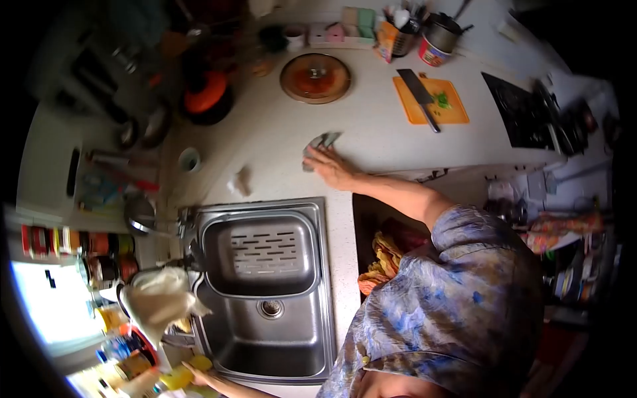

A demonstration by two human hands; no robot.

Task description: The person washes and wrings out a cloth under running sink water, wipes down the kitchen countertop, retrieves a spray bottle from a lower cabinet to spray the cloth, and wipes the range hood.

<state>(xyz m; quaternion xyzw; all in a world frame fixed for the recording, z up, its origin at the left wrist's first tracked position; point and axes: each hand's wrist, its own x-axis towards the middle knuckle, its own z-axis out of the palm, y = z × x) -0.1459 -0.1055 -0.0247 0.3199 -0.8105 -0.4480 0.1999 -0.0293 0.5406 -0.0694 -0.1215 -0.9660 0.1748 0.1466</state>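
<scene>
Grey, rumpled cloth [323, 140] lies on the white countertop [265, 139] beside the stainless-steel sink [325, 285], under my right hand's [335, 171] outspread fingers. Well apart, my left hand [198, 375] touches a yellow item [176, 379] past the sink's corner, grip unclear. One blurred whitish scrap [239, 182] near the sink is not yet picked up.

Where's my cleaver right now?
In the head view it's at the upper right: the cleaver lies across the orange cutting board, its handle over the board's edge, with chopped greens just to its right in the picture.

grey rumpled cloth [326, 140] on the pale countertop [255, 142], yellow item [176, 379] beside the sink [265, 345], partly hidden
</scene>
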